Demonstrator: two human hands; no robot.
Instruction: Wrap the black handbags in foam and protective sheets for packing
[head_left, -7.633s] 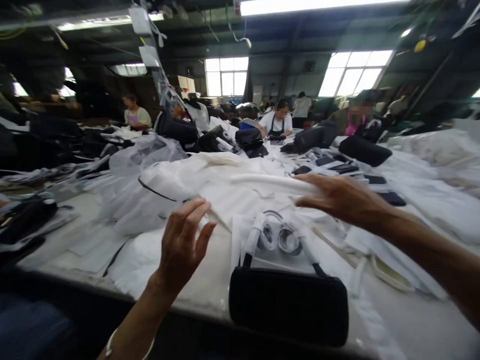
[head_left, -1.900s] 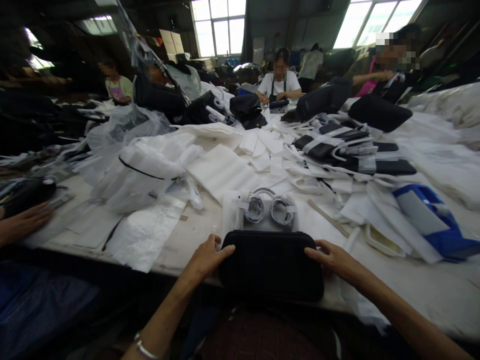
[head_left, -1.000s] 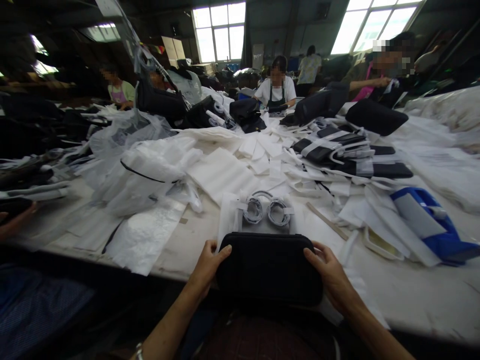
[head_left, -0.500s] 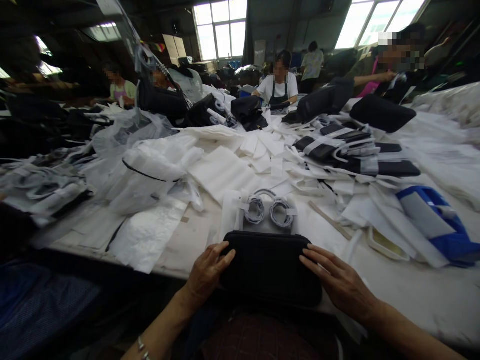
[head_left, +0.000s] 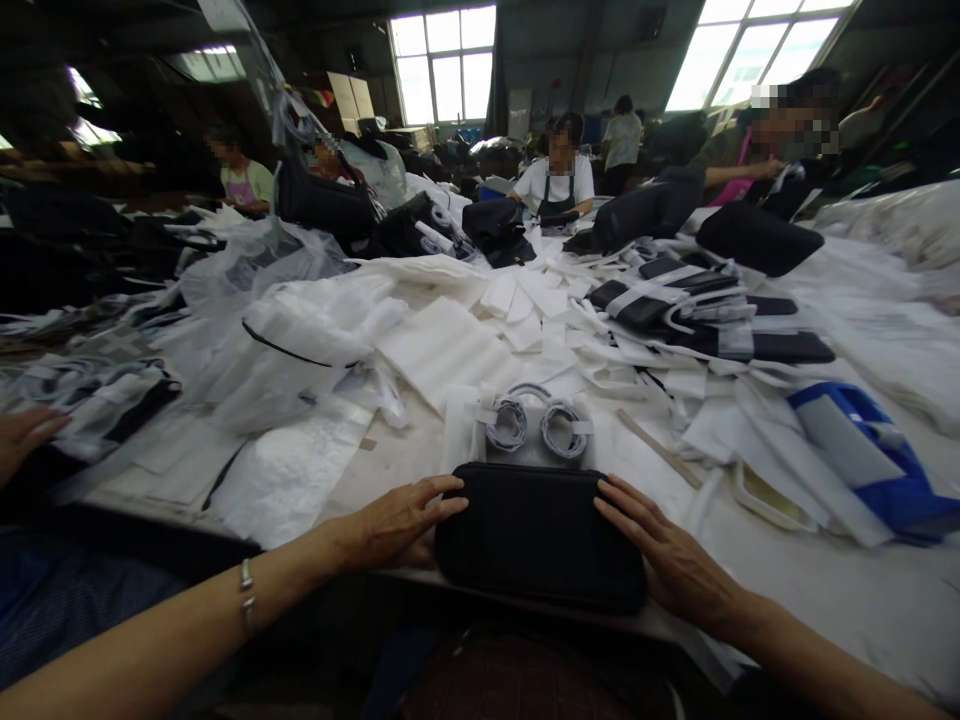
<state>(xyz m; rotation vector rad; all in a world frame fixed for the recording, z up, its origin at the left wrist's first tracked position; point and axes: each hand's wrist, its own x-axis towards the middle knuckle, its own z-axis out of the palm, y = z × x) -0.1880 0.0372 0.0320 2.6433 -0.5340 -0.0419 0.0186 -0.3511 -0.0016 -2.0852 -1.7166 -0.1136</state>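
A black rectangular case [head_left: 540, 540] with rounded corners lies at the table's front edge, right before me. My left hand [head_left: 409, 515] grips its left end, fingertips over the top left corner. On the opposite end, my right hand [head_left: 664, 545] holds the case with its fingers stretched along the upper right corner. Both thumbs are hidden. Just behind the case sit two coiled grey straps [head_left: 534, 425], wrapped with white bands and joined by a curved grey handle.
White foam sheets [head_left: 442, 345] and clear plastic bags [head_left: 307, 320] cover the table's middle. Strapped black bags [head_left: 705, 310] are piled to the right, near a blue tape dispenser-like object [head_left: 874, 450]. Another person's hand [head_left: 26, 435] reaches in at far left. Several people work behind.
My left forearm has swung outward and up, its hand still at the case's left end. My right hand has shifted slightly. Another person's hand has come in at the left edge.
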